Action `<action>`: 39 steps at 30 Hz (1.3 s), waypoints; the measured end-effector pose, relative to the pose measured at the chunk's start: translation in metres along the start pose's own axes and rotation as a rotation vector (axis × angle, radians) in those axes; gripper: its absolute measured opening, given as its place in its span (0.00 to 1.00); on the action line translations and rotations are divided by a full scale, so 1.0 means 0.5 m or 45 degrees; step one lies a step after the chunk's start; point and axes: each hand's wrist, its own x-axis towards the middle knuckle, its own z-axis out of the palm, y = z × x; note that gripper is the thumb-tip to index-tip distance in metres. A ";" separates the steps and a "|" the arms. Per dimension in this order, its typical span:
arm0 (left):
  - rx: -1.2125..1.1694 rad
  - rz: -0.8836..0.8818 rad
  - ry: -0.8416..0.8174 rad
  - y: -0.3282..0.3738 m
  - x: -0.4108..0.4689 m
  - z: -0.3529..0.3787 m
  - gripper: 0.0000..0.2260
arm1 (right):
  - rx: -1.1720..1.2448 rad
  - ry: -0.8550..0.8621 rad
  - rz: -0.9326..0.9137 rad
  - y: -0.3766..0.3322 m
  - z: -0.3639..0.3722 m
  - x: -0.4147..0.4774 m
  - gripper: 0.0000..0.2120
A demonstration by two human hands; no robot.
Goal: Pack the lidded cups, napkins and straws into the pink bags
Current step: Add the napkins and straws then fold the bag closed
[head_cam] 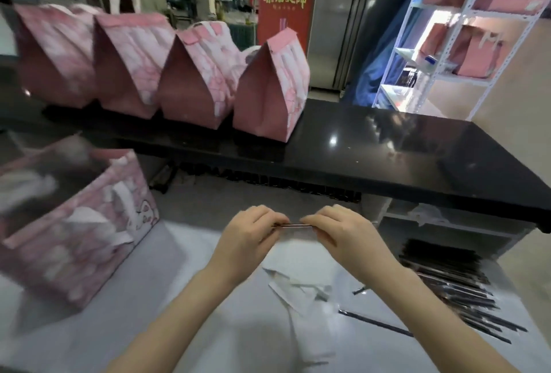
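My left hand (249, 232) and my right hand (334, 231) meet in front of me above the white table (208, 328), each pinching one end of a thin dark straw bundle (293, 225) held level between them. An open pink bag (71, 223) stands at the left on the white table, its inside blurred. Several closed pink bags (190, 80) stand in a row on the black counter (387, 158) behind. A pile of dark wrapped straws (456, 289) lies at the right, and white napkins (301, 292) lie under my forearms. No cup is in view.
Two loose straws (375, 323) lie on the white table near the napkins. A white metal shelf rack (447, 44) with more pink bags stands at the far right. A red banner (286, 0) and a steel fridge (343, 29) are behind the counter.
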 end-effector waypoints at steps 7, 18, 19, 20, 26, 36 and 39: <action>0.255 -0.095 0.268 -0.147 -0.082 -0.255 0.02 | 0.193 0.102 -0.213 -0.212 0.095 0.203 0.11; 0.467 -0.679 0.469 -0.358 -0.237 -0.560 0.22 | 0.113 0.140 -0.497 -0.501 0.230 0.512 0.13; 0.521 -0.748 0.386 -0.370 -0.246 -0.565 0.24 | 0.105 0.096 -0.498 -0.514 0.242 0.526 0.13; 0.569 -0.821 0.294 -0.381 -0.255 -0.568 0.26 | 0.097 0.048 -0.494 -0.526 0.254 0.539 0.12; 0.391 -0.941 0.100 -0.424 -0.294 -0.571 0.38 | 0.089 -0.176 -0.503 -0.577 0.312 0.600 0.11; 0.215 -0.780 0.040 -0.430 -0.316 -0.602 0.33 | 0.091 -0.606 -0.445 -0.559 0.331 0.630 0.15; 0.189 -0.765 0.067 -0.426 -0.298 -0.599 0.30 | 0.150 -0.559 -0.481 -0.540 0.330 0.631 0.15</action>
